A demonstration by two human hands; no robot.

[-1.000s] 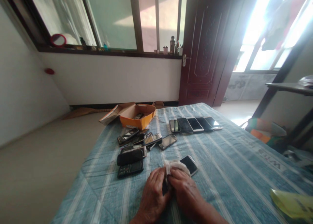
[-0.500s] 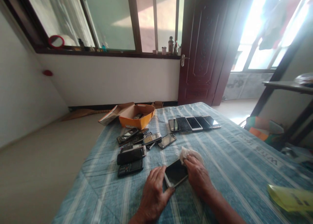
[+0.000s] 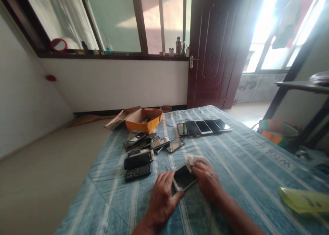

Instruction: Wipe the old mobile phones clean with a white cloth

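Note:
A smartphone point(image 3: 184, 178) with a dark screen and light edges lies tilted on the striped blue cloth point(image 3: 223, 194). My left hand point(image 3: 162, 197) grips its left end, fingers along the far edge and thumb at the near corner. My right hand point(image 3: 207, 178) is closed on a crumpled white wiping cloth point(image 3: 197, 160), which it presses on the phone's far right end. Beyond my left hand lies a pile of old keypad phones point(image 3: 159, 143), with a black one point(image 3: 138, 172) nearest me. A grey touchscreen phone point(image 3: 175, 145) rests just past the phone I hold.
An orange cardboard box point(image 3: 144, 126) with its lid folded open stands at the far left edge, some dark items inside. Several smartphones point(image 3: 204, 127) lie in a row at the far side. A yellow packet point(image 3: 303, 200) lies at the right. Behind is a dark red door point(image 3: 209, 53).
My right hand and the white cloth have shifted slightly left over the phone's screen. My left hand keeps its hold. The view has moved a little.

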